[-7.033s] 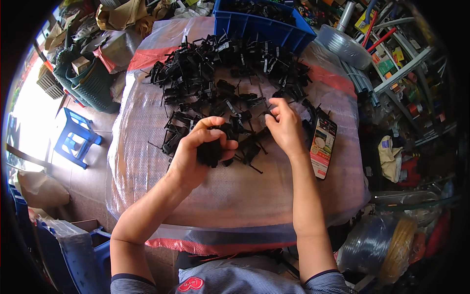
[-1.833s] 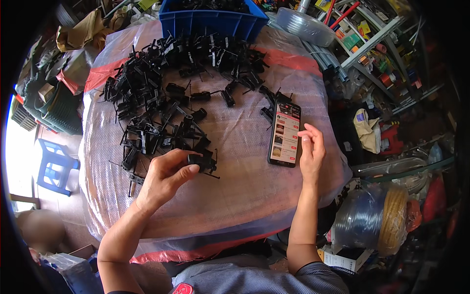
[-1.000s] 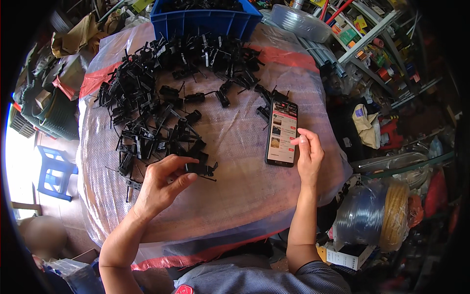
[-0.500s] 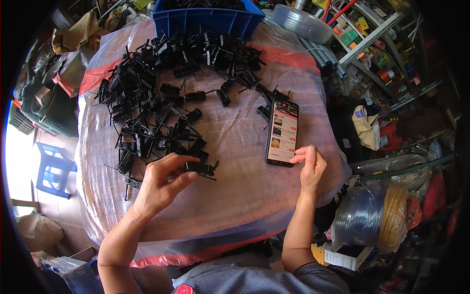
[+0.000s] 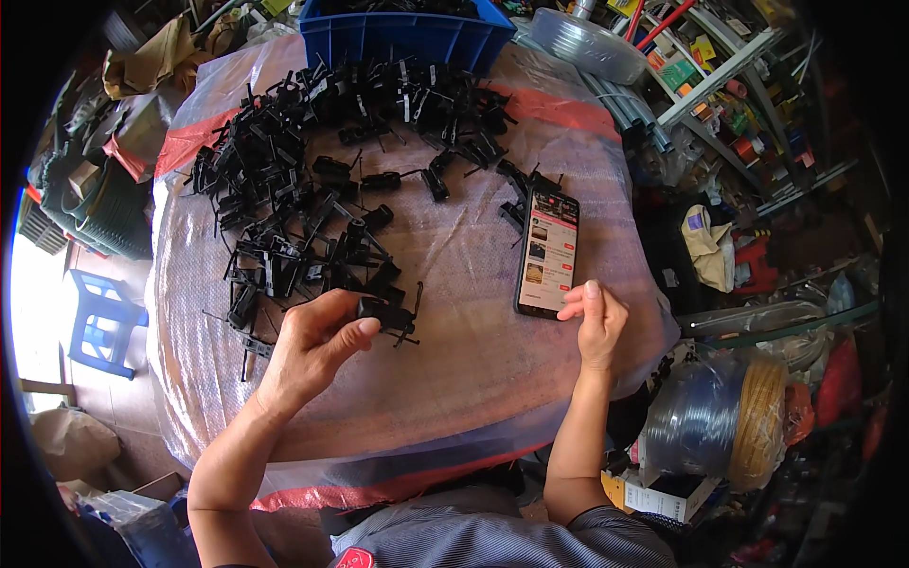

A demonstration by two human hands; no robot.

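My left hand (image 5: 311,343) pinches a small black plastic part (image 5: 386,314) with thin arms sticking out at its right end. The part is held just over the sheet, at the near edge of a heap of similar black parts (image 5: 275,256). My right hand (image 5: 600,327) hovers by the lower right corner of a phone (image 5: 545,256). Its fingers are loosely bent and apart, with nothing in them. The phone leans over a few black parts at its top end, and its lit screen shows a list with small pictures.
A woven plastic sheet with red bands (image 5: 454,379) covers the table. At the far edge a blue crate (image 5: 402,36) holds more black parts. Coiled clear tubing (image 5: 587,45) and a metal rack (image 5: 724,71) stand far right; wrapped spools (image 5: 710,417) sit near right. A blue stool (image 5: 102,322) is left.
The black part in my left hand has turned, its thin arms now pointing up more, and the thumb has shifted. My right hand has moved slightly, with its fingers shifting beside the phone.
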